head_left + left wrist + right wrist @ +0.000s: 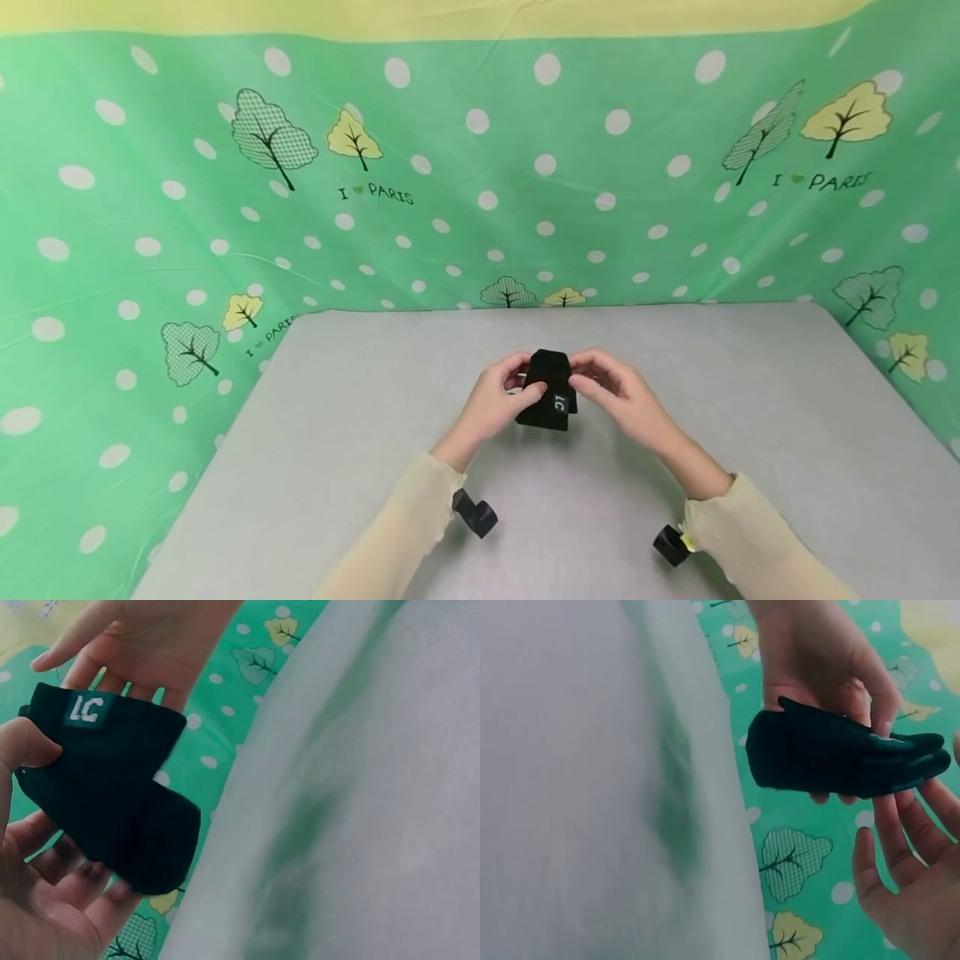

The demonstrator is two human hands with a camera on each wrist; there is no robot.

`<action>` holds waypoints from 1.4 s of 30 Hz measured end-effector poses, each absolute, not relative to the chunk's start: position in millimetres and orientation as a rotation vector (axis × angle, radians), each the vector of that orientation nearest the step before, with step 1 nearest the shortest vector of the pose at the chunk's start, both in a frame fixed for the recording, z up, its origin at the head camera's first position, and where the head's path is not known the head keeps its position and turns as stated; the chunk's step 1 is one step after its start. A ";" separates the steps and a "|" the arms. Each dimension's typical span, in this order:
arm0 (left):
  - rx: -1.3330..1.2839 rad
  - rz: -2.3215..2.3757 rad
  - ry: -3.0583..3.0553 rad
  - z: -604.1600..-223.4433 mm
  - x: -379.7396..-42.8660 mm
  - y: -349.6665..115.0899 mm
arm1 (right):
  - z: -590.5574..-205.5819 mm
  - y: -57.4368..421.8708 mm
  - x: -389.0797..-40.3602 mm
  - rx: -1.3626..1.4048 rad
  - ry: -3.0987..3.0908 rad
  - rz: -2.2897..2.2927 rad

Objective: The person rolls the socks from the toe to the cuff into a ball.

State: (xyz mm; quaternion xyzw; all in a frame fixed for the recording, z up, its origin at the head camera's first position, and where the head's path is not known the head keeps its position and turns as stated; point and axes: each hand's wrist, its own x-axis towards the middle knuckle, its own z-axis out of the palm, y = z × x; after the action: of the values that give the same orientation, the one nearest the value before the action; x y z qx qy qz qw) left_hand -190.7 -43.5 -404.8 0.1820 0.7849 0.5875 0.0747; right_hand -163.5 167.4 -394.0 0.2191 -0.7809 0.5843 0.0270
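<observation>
A folded black sock [551, 371] with a small white-lettered label is held above the table, near its middle. My left hand [491, 400] pinches it from the left, thumb on top and fingers underneath, as the left wrist view of the sock [97, 772] shows. On the other side, my right hand [626, 404] touches the sock's edge with its fingertips. Seen from the right wrist, the right hand's fingers [904, 832] reach fairly straight under the layered end of the sock [810, 754], and its thumb is mostly out of frame.
A grey-covered table [352, 400] lies beneath both hands. Green dotted cloth [480, 167] printed with trees hangs behind it and at its sides. Small black devices stick out at the left cuff [476, 512] and right cuff [671, 546].
</observation>
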 end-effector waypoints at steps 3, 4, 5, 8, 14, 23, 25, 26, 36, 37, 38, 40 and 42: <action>0.576 1.766 2.345 -404.7 -188.7 -43.9 | -391.9 166.6 -162.4 0.671 -2.386 1.827; 0.584 1.771 2.338 -404.5 -188.2 -44.0 | -391.7 166.4 -162.3 0.668 -2.381 1.829; 0.602 1.782 2.326 -404.7 -187.8 -44.2 | -391.6 166.2 -162.3 0.662 -2.377 1.833; 0.638 1.846 2.259 -406.8 -187.6 -45.2 | -392.5 166.9 -161.7 0.677 -2.345 1.855; 0.577 2.007 2.016 -409.1 -185.8 -47.6 | -394.3 169.4 -156.7 0.764 -2.272 1.884; 0.613 1.973 2.070 -400.7 -172.7 -44.9 | -389.5 162.8 -151.2 0.745 -2.218 1.843; 0.575 2.027 2.008 -400.2 -167.3 -44.2 | -391.3 162.3 -150.2 0.808 -2.148 1.855; 0.548 2.064 1.974 -400.1 -165.3 -44.0 | -392.2 162.5 -149.5 0.845 -2.108 1.873; 0.511 2.033 2.340 -391.3 -158.2 -38.3 | -386.7 147.1 -143.0 0.942 -2.130 1.561; 0.533 1.994 2.409 -391.3 -157.2 -37.0 | -386.5 144.3 -143.4 0.913 -2.141 1.512; 0.551 1.957 2.468 -391.3 -156.0 -35.6 | -386.3 141.8 -143.8 0.878 -2.153 1.470; 0.604 1.875 2.564 -391.1 -154.1 -32.9 | -386.0 137.6 -144.8 0.805 -2.167 1.409; 0.645 1.824 2.581 -390.5 -152.1 -31.3 | -386.3 135.0 -145.9 0.736 -2.172 1.377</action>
State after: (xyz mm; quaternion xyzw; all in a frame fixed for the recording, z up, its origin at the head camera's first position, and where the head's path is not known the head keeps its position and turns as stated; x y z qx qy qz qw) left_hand -152.1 -31.3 -390.5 0.1999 0.7994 0.5650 -0.0419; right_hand -145.9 135.0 -386.3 0.2677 -0.7899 0.5007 0.2315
